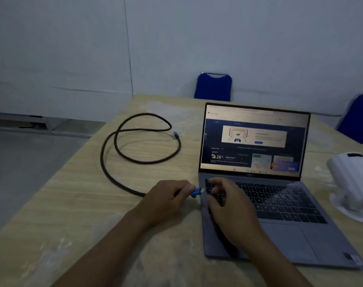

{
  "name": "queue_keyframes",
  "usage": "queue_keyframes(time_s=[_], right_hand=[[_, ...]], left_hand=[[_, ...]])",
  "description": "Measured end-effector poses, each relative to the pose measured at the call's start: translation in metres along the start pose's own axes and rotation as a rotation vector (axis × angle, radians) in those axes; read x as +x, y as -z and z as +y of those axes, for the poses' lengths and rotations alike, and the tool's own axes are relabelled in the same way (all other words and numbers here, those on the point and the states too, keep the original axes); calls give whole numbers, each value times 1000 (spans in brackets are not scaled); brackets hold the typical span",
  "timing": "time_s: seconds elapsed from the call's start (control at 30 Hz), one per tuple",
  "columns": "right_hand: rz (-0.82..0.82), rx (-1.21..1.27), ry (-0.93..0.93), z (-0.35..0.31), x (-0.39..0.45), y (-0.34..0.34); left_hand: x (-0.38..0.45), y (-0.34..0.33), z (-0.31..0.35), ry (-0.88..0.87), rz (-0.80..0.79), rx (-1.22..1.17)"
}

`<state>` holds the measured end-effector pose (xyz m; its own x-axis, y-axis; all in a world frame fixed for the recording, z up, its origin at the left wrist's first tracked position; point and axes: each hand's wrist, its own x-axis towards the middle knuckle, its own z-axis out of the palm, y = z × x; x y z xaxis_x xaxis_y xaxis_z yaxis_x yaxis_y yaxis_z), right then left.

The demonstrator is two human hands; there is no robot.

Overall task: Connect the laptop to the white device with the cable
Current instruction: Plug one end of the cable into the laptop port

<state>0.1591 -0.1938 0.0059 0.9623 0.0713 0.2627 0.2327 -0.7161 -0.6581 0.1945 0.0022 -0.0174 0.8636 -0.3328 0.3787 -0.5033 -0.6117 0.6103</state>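
1. Left hand (166, 200) fingers are pinching the cable's (122, 154) blue plug (196, 192) just beside the laptop's (280, 204) left edge.
2. Right hand (226, 206) is bracing the keyboard, fingers loosely curled, holding nothing.
3. Best to keep the plug level and square to the port.
4. White device (352, 179) is sitting far right on the bench (83, 204).

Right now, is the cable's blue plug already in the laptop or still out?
Still out, apparently: the left hand holds the blue plug just beside the laptop, its metal tip still visible.
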Motion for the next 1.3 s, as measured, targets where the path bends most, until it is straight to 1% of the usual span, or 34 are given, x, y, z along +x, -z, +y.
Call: queue_keyframes(time_s=[0.07, 0.1, 0.27, 0.37, 0.47, 0.57, 0.7, 0.83, 0.93, 1.13, 1.3], right_hand=[[150, -96, 31, 7, -11, 4], [188, -138, 37, 8, -17, 3], [227, -286, 95, 5, -33, -2], [232, -298, 90, 3, -34, 0], [225, -312, 93, 3, -34, -3], [222, -311, 87, 2, -34, -4], [191, -329, 86, -3, -33, -10], [127, -410, 84, -12, -28, -16], [138, -413, 79, -17, -25, -22], [189, -377, 69, -13, -25, -23], [167, -370, 59, -12, -24, -20]], left_hand=[[4, 1, -3, 7, 2, 28], [5, 1, -7, 27, 4, 33], [7, 7, -20, 102, 33, 31], [7, 11, -30, 147, 110, 32], [9, 5, -34, 149, 115, 40], [11, 0, -32, 83, 85, 115], [11, 5, -28, 35, 120, 59], [9, 5, -20, 126, 52, 48], [10, 4, -22, 138, 33, 92], [13, 1, -27, 156, 46, 85], [14, 6, -23, 215, 71, 73]])
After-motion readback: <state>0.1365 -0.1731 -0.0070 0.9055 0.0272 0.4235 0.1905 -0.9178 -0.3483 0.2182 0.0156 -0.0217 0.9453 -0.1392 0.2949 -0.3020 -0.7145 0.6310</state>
